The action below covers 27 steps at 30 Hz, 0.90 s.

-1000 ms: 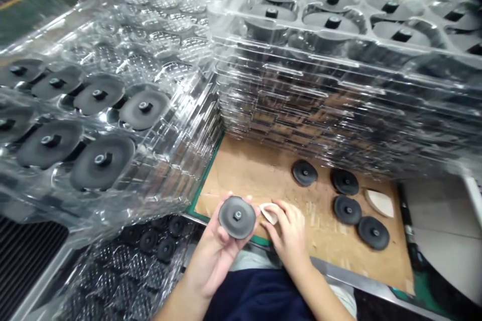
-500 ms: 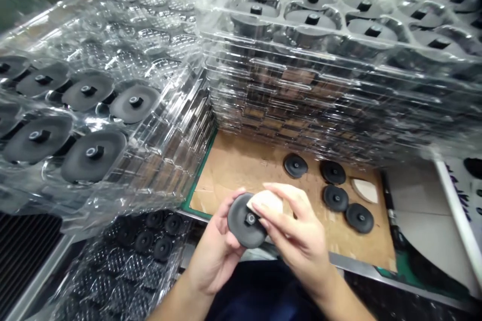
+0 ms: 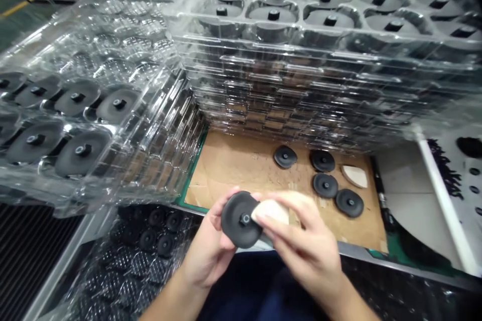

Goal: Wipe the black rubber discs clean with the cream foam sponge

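Observation:
My left hand (image 3: 211, 251) grips a black round disc (image 3: 238, 218) with a small metal hub in its middle, held face up above the table's front edge. My right hand (image 3: 305, 248) pinches a small white pad (image 3: 271, 209) and presses it against the disc's right side. Several more black discs (image 3: 326, 185) lie on the brown cardboard sheet (image 3: 233, 165) just beyond my hands. A second white pad (image 3: 356, 175) lies to the right of them.
A tall stack of clear plastic trays (image 3: 320, 80) filled with discs stands behind the cardboard. Another stack of clear trays (image 3: 86, 110) with discs leans at the left. Below the table's left front sit more trays with black parts (image 3: 150, 235).
My right hand picked the white pad off the cardboard and brought it onto the disc; it now rubs at the disc's right side. The view has shifted slightly left.

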Tool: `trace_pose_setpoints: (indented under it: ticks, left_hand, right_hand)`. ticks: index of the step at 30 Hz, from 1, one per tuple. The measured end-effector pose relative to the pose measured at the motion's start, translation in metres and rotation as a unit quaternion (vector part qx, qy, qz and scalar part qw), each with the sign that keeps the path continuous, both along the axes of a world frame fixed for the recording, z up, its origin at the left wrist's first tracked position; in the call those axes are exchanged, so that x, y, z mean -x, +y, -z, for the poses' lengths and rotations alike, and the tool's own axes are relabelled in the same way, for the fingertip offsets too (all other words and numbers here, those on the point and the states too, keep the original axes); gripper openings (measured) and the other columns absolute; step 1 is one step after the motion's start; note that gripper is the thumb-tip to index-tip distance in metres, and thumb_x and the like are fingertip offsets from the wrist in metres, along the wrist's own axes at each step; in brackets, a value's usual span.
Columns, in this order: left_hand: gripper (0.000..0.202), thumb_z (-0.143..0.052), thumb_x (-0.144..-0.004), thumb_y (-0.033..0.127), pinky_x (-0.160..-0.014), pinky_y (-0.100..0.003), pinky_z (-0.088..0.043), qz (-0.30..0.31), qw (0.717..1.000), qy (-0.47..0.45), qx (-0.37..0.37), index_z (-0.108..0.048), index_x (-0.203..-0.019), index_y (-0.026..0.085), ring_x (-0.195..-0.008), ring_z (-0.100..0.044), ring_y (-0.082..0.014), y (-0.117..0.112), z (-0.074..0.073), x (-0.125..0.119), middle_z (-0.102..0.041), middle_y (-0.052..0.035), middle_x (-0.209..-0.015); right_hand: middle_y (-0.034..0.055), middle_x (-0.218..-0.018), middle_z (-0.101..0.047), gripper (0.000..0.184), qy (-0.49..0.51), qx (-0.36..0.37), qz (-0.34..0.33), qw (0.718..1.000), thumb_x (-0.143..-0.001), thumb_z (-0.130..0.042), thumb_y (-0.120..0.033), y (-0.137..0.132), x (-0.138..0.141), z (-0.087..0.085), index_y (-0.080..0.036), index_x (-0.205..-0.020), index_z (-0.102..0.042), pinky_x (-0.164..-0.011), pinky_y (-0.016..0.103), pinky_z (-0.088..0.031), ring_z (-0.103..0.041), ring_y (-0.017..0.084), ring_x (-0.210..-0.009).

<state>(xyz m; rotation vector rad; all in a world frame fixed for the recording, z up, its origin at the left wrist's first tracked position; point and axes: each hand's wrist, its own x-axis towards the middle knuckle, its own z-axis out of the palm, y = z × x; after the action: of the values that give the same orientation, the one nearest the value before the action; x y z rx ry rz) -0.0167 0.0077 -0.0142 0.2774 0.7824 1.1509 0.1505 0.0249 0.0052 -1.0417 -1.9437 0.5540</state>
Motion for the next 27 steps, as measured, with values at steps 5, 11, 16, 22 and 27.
trace_pose_setpoints:
  ticks: [5, 11, 16, 22, 27]
  left_hand:
    - [0.062, -0.088, -0.046, 0.033, -0.083, -0.03, -0.051, -0.003, 1.0, 0.017, -0.021, -0.067, -0.105, 0.03, -0.094, -0.066, -0.022, 0.002, -0.005, -0.008, -0.07, -0.0034, -0.11]
    - [0.059, -0.087, -0.048, 0.03, -0.081, -0.023, -0.05, -0.005, 0.999, 0.011, -0.04, -0.067, -0.104, 0.031, -0.097, -0.066, -0.018, 0.004, -0.014, -0.016, -0.071, -0.0017, -0.109]
    - [0.055, -0.085, -0.051, 0.031, -0.087, -0.033, -0.05, -0.008, 0.997, 0.038, -0.063, -0.066, -0.102, 0.035, -0.099, -0.066, -0.0225, 0.005, -0.019, -0.023, -0.07, -0.0003, -0.113]
    - [0.057, -0.086, -0.049, 0.031, -0.089, -0.029, -0.049, -0.063, 0.994, 0.059, -0.073, -0.065, -0.101, 0.039, -0.105, -0.063, -0.0217, 0.002, -0.019, -0.034, -0.068, 0.0035, -0.113]
    - [0.054, -0.086, -0.05, 0.027, -0.089, -0.028, -0.05, -0.09, 0.991, 0.064, -0.078, -0.067, -0.099, 0.037, -0.101, -0.064, -0.0202, 0.002, -0.024, -0.039, -0.07, 0.0041, -0.109]
  right_hand:
    - [0.0107, -0.116, -0.057, 0.03, 0.018, 0.003, 0.02, 1.0, -0.084, -0.055, -0.008, -0.007, -0.004, 0.0, -0.021, -0.107, -0.068, -0.087, 0.041, -0.048, -0.052, 0.023, -0.108]
    - [0.0087, -0.114, -0.057, 0.03, 0.022, -0.003, 0.04, 0.999, -0.084, -0.056, -0.008, -0.014, -0.011, -0.003, -0.024, -0.107, -0.067, -0.088, 0.041, -0.048, -0.053, 0.022, -0.106]
    - [0.01, -0.111, -0.058, 0.029, 0.033, -0.004, 0.036, 0.999, -0.084, -0.055, -0.008, -0.018, -0.011, -0.004, -0.022, -0.105, -0.069, -0.083, 0.039, -0.05, -0.053, 0.023, -0.104]
    - [0.0093, -0.111, -0.056, 0.029, 0.034, -0.008, 0.071, 0.997, -0.084, -0.057, -0.01, -0.017, -0.011, -0.003, -0.022, -0.107, -0.067, -0.085, 0.04, -0.048, -0.052, 0.023, -0.103]
    - [0.0088, -0.109, -0.057, 0.026, 0.029, -0.009, 0.056, 0.998, -0.084, -0.057, -0.011, -0.02, -0.012, -0.005, -0.021, -0.105, -0.068, -0.085, 0.038, -0.047, -0.053, 0.022, -0.101]
